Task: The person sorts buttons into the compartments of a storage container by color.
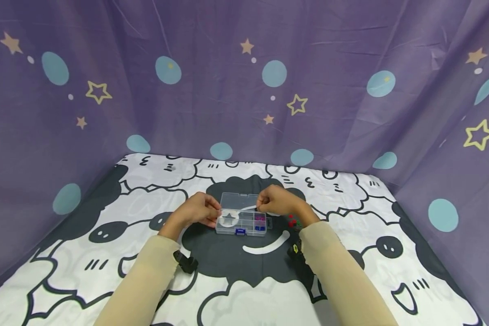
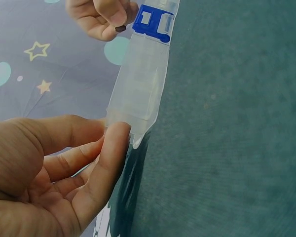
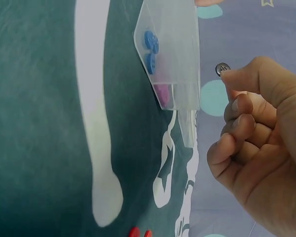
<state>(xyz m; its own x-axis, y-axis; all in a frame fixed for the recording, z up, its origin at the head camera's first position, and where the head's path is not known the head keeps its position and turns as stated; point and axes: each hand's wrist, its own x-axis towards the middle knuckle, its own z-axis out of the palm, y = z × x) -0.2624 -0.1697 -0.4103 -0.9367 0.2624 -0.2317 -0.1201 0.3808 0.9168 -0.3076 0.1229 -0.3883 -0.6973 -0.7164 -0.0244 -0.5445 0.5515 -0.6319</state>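
Observation:
A clear plastic compartment box (image 1: 228,230) with a blue latch (image 2: 153,23) stands on the cloth, its lid (image 1: 239,200) tilted back. My left hand (image 1: 197,209) pinches the box's left end between thumb and fingers. Above the right-hand compartments, my right hand (image 1: 281,200) pinches a small dark button (image 3: 222,68) at the fingertips, apart from the box. Blue buttons (image 3: 151,63) and pink-purple buttons (image 3: 162,94) lie in compartments on the right side.
Several small red buttons (image 1: 292,223) lie loose on the cloth right of the box, with green ones (image 1: 298,223) beside them, near my right forearm. A cartoon-sheep cloth (image 1: 236,262) covers the surface. Purple curtains (image 1: 220,113) rise behind and at both sides.

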